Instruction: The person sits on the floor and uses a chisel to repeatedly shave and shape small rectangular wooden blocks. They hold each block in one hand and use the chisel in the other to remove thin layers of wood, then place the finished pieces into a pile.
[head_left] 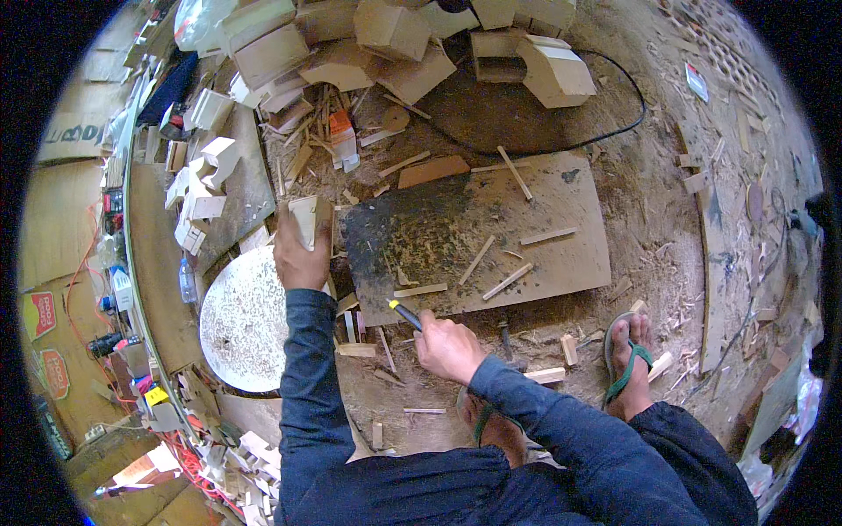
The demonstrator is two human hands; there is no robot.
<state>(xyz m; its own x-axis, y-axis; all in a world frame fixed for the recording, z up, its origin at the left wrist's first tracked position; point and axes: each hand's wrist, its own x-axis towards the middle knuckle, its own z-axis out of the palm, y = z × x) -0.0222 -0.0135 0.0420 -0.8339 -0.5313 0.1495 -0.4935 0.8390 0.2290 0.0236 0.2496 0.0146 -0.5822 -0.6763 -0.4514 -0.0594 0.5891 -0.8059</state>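
My left hand [300,259] is closed around a pale, angular wooden piece [303,221], whose far part shows between thumb and fingers. It is above the far right edge of a round white speckled disc [246,320]. My right hand [447,347] grips a slim black and yellow hand tool [405,315], its yellow end pointing up and left. The kind of tool is too small to tell. Beyond it a flat board [561,206], blackened on its left side, lies on the ground with several thin wood strips [507,281] on it.
Stacked angular wooden blocks [392,31] fill the far side, and more pale pieces [210,180] lie at the left. A black cable [614,131] curves behind the board. My sandalled foot [630,364] is at the right. A hammer-like tool [506,340] lies near the board's front edge.
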